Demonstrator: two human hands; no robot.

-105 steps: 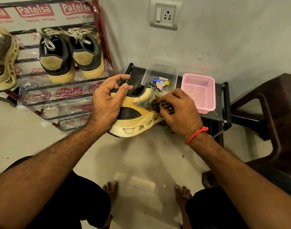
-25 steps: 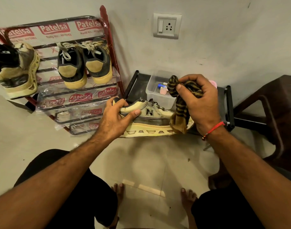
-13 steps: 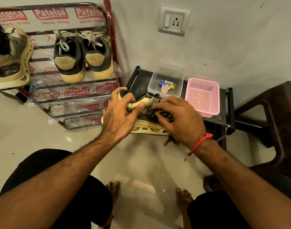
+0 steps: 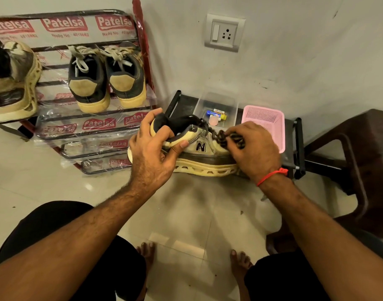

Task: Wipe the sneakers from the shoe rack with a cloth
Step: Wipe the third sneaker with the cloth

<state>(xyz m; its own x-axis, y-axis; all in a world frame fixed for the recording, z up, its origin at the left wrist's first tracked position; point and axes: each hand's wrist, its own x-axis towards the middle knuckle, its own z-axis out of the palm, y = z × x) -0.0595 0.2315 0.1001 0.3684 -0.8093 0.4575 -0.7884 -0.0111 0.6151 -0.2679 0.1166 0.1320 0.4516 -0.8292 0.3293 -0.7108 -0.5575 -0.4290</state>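
A pink plastic basket (image 4: pixel 264 124) sits beside a clear tub (image 4: pixel 216 107) on a low black stand (image 4: pixel 298 146). A wall socket (image 4: pixel 224 33) above; a brown chair (image 4: pixel 357 161) at right.

I saw my left hand (image 4: pixel 152 153) gripping the sneaker's (image 4: pixel 200 148) heel while my right hand (image 4: pixel 254 151) pressed the striped cloth (image 4: pixel 227 137) onto its laces. At ten o'clock the shoe rack (image 4: pixel 95 124) carried a dark pair (image 4: pixel 105 79); a pink basket (image 4: pixel 265 124) sat at one o'clock.
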